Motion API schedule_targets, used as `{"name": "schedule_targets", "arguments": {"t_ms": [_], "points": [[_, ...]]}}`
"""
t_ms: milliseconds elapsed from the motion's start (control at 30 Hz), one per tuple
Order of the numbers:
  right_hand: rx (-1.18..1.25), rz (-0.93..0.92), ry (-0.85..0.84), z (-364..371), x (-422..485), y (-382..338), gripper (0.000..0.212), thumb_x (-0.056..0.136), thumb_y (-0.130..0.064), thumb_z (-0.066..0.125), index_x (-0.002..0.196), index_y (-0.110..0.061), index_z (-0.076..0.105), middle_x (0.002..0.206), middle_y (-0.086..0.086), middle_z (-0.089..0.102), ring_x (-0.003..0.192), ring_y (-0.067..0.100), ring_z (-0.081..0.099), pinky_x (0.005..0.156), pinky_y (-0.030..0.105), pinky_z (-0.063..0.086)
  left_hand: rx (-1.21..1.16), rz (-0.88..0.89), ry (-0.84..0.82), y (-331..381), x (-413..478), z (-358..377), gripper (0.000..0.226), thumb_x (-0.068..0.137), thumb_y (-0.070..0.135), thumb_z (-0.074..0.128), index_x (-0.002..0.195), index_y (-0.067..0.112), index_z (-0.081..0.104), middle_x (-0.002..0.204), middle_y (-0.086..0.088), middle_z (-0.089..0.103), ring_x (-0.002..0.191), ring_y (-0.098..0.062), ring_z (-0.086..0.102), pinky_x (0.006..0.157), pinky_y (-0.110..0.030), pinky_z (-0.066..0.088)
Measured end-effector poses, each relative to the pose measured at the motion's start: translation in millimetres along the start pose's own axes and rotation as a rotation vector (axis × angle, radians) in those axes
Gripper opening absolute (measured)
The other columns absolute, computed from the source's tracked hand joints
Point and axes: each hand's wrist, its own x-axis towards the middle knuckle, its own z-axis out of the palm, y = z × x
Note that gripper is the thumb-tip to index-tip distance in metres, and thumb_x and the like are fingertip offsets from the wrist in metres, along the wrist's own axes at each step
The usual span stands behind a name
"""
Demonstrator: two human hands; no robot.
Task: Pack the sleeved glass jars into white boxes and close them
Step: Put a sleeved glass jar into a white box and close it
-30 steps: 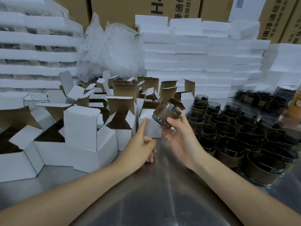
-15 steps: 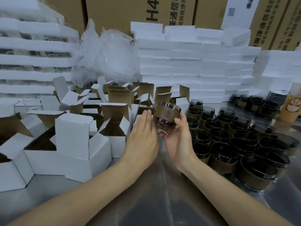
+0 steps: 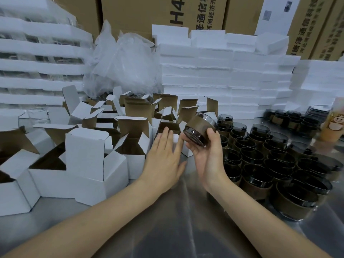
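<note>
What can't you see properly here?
Head view:
- Inside of the jar: the right hand holds it with its mouth tilted away.
- The box behind the left hand: fingers cover most of it.
- The cartoon cup: cut off by the right edge.
- Print on the carton: cut off by the top edge.

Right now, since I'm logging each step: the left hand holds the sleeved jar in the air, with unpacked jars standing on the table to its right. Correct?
Not quite. The head view shows the right hand holding the sleeved jar in the air; the left hand is open and holds nothing. The unpacked jars do stand on the table to its right.
</note>
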Motion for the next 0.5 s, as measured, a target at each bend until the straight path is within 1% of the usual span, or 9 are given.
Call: {"name": "schedule_targets", "arguments": {"t_ms": [33,100,167,200,267,333,400,467,500], "points": [[-0.007,0.0,0.009,-0.6,0.2,0.7,0.041,0.099,-0.028,0.043,0.133,-0.006,0.043,0.109,0.017,0.067,0.094,0.026,0.068,0.075,0.025,0.055,0.02,0.014,-0.008,-1.2,0.0,0.8,0.069,0.098,0.052,0.03,0.152,0.015,0.008,0.157,-0.018,0.018,0.147,-0.032,0.006,0.118,-0.04,0.0],[-0.023,0.003,0.026,-0.9,0.7,1.9,0.038,0.1,-0.027,0.042,0.132,-0.008,0.044,0.109,0.015,0.066,0.092,0.024,0.068,0.073,0.024,0.055,0.037,0.027,0.014,-3.0,0.1,-0.5,0.064,0.096,0.053,0.034,0.149,0.017,0.022,0.143,-0.015,0.037,0.139,-0.031,0.027,0.116,-0.042,0.019],[-0.047,-0.006,0.03,-0.7,0.8,2.7,0.031,0.101,-0.026,0.04,0.126,-0.01,0.047,0.11,0.015,0.066,0.091,0.025,0.068,0.073,0.025,0.055,-0.013,0.023,0.081,-2.7,-0.5,-3.0,0.056,0.094,0.05,0.041,0.14,0.018,0.035,0.121,-0.008,0.046,0.118,-0.024,0.045,0.102,-0.035,0.037],[-0.068,-0.02,0.024,-0.7,0.7,2.9,0.025,0.101,-0.025,0.04,0.121,-0.013,0.048,0.108,0.013,0.066,0.089,0.025,0.068,0.073,0.025,0.054,-0.056,0.022,0.114,-1.9,-1.3,-4.5,0.049,0.094,0.047,0.045,0.134,0.018,0.042,0.113,-0.005,0.047,0.107,-0.021,0.048,0.093,-0.032,0.042],[-0.127,-0.048,0.011,0.5,-0.7,3.0,0.022,0.098,-0.028,0.044,0.117,-0.02,0.05,0.108,0.01,0.067,0.089,0.025,0.068,0.073,0.026,0.054,-0.159,0.017,0.156,-0.9,-4.0,-6.8,0.031,0.095,0.039,0.047,0.118,0.018,0.053,0.105,-0.001,0.047,0.094,-0.015,0.049,0.08,-0.026,0.044],[-0.184,-0.081,0.001,1.4,-3.4,2.6,0.039,0.088,-0.034,0.047,0.126,-0.03,0.043,0.116,0.009,0.063,0.095,0.03,0.067,0.075,0.028,0.054,-0.301,-0.016,0.18,-1.6,-6.8,-6.9,0.021,0.096,0.034,0.046,0.108,0.019,0.054,0.103,0.002,0.044,0.089,-0.01,0.046,0.073,-0.022,0.044],[-0.272,-0.17,-0.023,0.3,-6.9,3.2,0.051,0.083,-0.038,0.052,0.131,-0.04,0.037,0.119,0.005,0.061,0.103,0.028,0.065,0.079,0.031,0.055,-0.439,-0.052,0.21,-3.0,-10.0,-6.8,0.015,0.096,0.032,0.047,0.104,0.019,0.051,0.104,0.005,0.042,0.09,-0.008,0.044,0.075,-0.023,0.046],[-0.424,-0.301,-0.045,-1.0,-12.2,4.4,0.053,0.079,-0.045,0.052,0.13,-0.04,0.038,0.111,-0.012,0.062,0.102,0.014,0.063,0.085,0.032,0.053,-0.577,-0.075,0.257,-3.6,-14.3,-6.9,0.011,0.094,0.026,0.052,0.1,0.02,0.046,0.109,0.005,0.04,0.099,-0.009,0.044,0.082,-0.023,0.045],[-0.494,-0.357,-0.058,-1.3,-14.8,4.6,0.051,0.08,-0.046,0.051,0.128,-0.036,0.039,0.106,-0.018,0.062,0.099,0.007,0.062,0.085,0.028,0.052,-0.648,-0.082,0.28,-3.5,-16.2,-6.2,0.012,0.093,0.021,0.054,0.098,0.019,0.043,0.114,0.003,0.04,0.11,-0.008,0.042,0.09,-0.023,0.043]]}}
